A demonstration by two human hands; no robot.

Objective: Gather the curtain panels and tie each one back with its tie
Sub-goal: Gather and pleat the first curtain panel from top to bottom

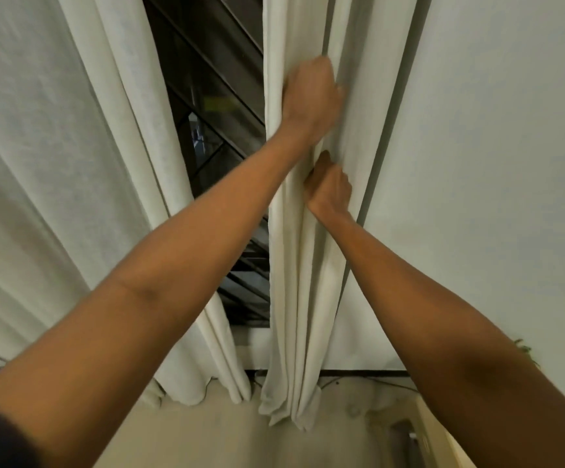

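- A pale wall point(494, 163) is filling the right of the view, and a dark window point(207, 96) with a slanting grille is showing between two cream curtain panels; a beige floor point(207, 434) is lying below
- The right curtain panel point(294, 298) is hanging in narrow bunched pleats just beside the wall, its hem reaching the floor; the left curtain panel point(55, 146) is hanging spread wide, well apart from both hands
- The left hand point(311, 92) is reaching across and gripping the pleats high up, fingers curled into the cloth
- The right hand point(330, 189) is clutching the same bundle just below it, fingers wrapped round the folds
- The fabric is looking light, soft and limp, likely to be slipping out of a loose grasp, so taking hold round the whole bundle at mid-height is seeming wisest
- No tie is showing anywhere in view
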